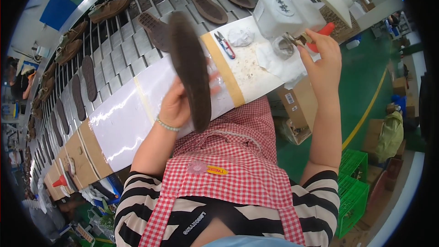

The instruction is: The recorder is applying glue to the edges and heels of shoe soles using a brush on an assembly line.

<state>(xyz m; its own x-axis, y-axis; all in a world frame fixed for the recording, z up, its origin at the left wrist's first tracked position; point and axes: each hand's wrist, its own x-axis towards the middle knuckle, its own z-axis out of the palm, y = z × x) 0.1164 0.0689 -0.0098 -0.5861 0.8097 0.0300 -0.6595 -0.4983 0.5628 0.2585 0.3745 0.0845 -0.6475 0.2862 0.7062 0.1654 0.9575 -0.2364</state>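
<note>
My left hand (177, 100) holds a dark brown shoe sole (190, 73) upright, its fingers behind it. The upper end of the sole is blurred. At the right, the fingers of my right hand (323, 57) are closed on a red-handled tool (312, 46) with a metal-coloured end; part of it is hidden, and its exact kind is unclear. That end is over a small clear cup (282, 47), beside a white plastic jug (278, 16). Thread snips (225, 45) with red and blue handles and a crumpled white tissue (241, 37) lie between my hands.
Beyond the covered work board (123, 119), a slatted metal conveyor carries several brown soles (208, 5) and shoes (109, 10). A white funnel-shaped duct (331, 2) hangs at the far right. An open cardboard box (299, 105) and green crates (352, 196) stand at right.
</note>
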